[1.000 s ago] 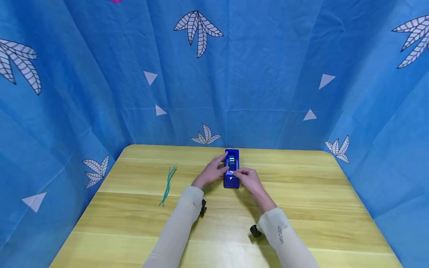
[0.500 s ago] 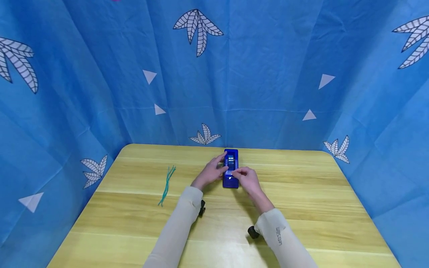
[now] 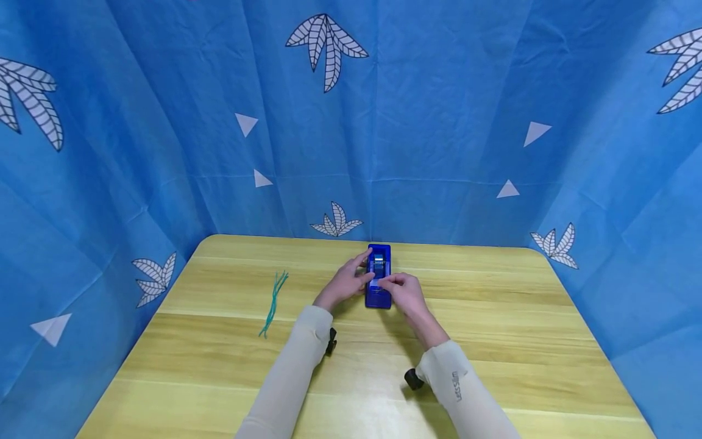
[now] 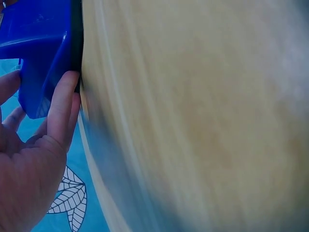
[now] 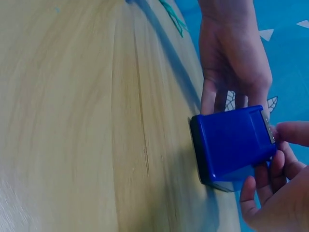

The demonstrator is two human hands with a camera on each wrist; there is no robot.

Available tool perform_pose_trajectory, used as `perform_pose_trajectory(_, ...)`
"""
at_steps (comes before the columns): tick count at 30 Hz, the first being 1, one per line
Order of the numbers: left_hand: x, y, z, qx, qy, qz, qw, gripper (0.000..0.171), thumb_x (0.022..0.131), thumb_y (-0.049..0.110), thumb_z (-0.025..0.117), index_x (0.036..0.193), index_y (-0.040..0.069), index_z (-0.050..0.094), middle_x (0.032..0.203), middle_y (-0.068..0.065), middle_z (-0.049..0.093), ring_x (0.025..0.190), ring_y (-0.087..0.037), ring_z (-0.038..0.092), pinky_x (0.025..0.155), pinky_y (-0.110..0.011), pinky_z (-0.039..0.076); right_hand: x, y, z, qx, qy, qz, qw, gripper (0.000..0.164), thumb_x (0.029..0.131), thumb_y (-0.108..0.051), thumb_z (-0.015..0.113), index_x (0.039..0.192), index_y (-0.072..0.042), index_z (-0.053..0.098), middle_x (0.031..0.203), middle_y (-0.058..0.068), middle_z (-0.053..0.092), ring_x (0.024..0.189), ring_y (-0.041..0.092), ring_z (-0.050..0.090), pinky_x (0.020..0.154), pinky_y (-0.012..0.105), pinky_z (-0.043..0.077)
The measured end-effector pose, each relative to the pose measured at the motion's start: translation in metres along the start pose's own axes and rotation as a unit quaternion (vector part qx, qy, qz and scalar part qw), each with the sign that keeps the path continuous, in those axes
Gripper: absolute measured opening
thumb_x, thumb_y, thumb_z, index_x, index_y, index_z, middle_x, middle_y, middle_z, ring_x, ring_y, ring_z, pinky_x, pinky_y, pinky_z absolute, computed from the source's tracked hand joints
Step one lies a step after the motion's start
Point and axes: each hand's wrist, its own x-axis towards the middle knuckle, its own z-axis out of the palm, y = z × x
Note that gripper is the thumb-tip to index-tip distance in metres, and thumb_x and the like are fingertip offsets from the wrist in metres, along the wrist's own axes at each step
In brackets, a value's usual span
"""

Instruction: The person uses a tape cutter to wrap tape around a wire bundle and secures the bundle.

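A blue tape dispenser (image 3: 378,301) stands lengthwise near the back edge of the table, with a shiny tape roll (image 3: 379,260) in its well. My left hand (image 3: 345,281) rests along its left side, thumb and forefinger spread at the rim; the left wrist view has fairly straight fingers (image 4: 62,104) against the blue wall. From the right, my right hand (image 3: 407,294) reaches the front part, its thumb and forefinger pinching the pale tape end (image 3: 375,283). In the right wrist view these fingertips are right at the toothed metal cutter (image 5: 268,127).
Several thin green strings (image 3: 273,305) lie bunched on the wooden table (image 3: 493,341), left of my left hand. A blue curtain (image 3: 439,122) with white leaves and triangles hangs behind and at both sides. Dark devices sit at both wrists.
My right fingertips have shifted very slightly left over the dispenser. The left hand and the dispenser stay in place; the head view has tilted a little.
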Motion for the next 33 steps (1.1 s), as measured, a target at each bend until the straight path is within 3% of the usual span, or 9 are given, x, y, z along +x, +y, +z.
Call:
perform_pose_trajectory(6, 0.0, 0.001, 0.0, 0.005, 0.003, 0.001, 1.0, 0.065, 0.108, 0.026, 0.056, 0.162, 0.045, 0.024, 0.155, -0.017, 0.044, 0.13, -0.039, 0.059, 0.094, -0.043, 0.061, 0.0, -0.003, -0.002, 0.026, -0.007, 0.013, 1.0, 0.024, 0.098, -0.018, 0.068, 0.109, 0.004, 0.073, 0.116, 0.014, 0.07, 0.106, 0.024, 0.058, 0.092, 0.034, 0.046)
perform_pose_trajectory(11, 0.001, 0.001, -0.001, 0.001, 0.003, 0.001, 1.0, 0.064, 0.109, 0.028, 0.055, 0.162, 0.047, 0.024, 0.154, -0.017, 0.045, 0.132, -0.039, 0.058, 0.093, -0.044, 0.061, 0.0, -0.009, -0.006, 0.058, -0.016, 0.013, 0.998, 0.034, 0.101, -0.023, 0.065, 0.117, 0.006, 0.07, 0.12, 0.015, 0.068, 0.107, 0.025, 0.055, 0.099, 0.044, 0.045)
perform_pose_trajectory(19, 0.005, -0.002, -0.002, -0.007, 0.004, 0.0, 1.0, 0.065, 0.108, 0.028, 0.057, 0.161, 0.047, 0.026, 0.157, -0.016, 0.043, 0.135, -0.04, 0.055, 0.092, -0.044, 0.061, -0.001, -0.008, -0.007, 0.055, -0.031, 0.022, 0.998, 0.036, 0.102, -0.023, 0.063, 0.121, 0.007, 0.069, 0.133, 0.021, 0.064, 0.118, 0.029, 0.054, 0.108, 0.049, 0.043)
perform_pose_trajectory(26, 0.004, 0.0, -0.006, -0.019, -0.039, 0.009, 0.999, 0.066, 0.108, 0.024, 0.056, 0.162, 0.047, 0.024, 0.173, -0.009, 0.016, 0.14, -0.046, 0.048, 0.091, -0.046, 0.061, -0.003, -0.002, -0.008, 0.046, -0.031, 0.015, 0.998, 0.033, 0.103, -0.022, 0.064, 0.118, 0.006, 0.07, 0.12, 0.015, 0.069, 0.108, 0.025, 0.056, 0.1, 0.046, 0.046)
perform_pose_trajectory(33, 0.013, -0.004, -0.016, -0.058, -0.079, 0.022, 0.9949, 0.067, 0.105, 0.023, 0.062, 0.162, 0.04, 0.029, 0.173, -0.008, 0.018, 0.133, -0.044, 0.056, 0.084, -0.047, 0.064, -0.001, 0.001, -0.009, 0.044, -0.035, 0.012, 0.998, 0.031, 0.102, -0.022, 0.064, 0.115, 0.006, 0.071, 0.119, 0.013, 0.069, 0.107, 0.024, 0.057, 0.098, 0.045, 0.048)
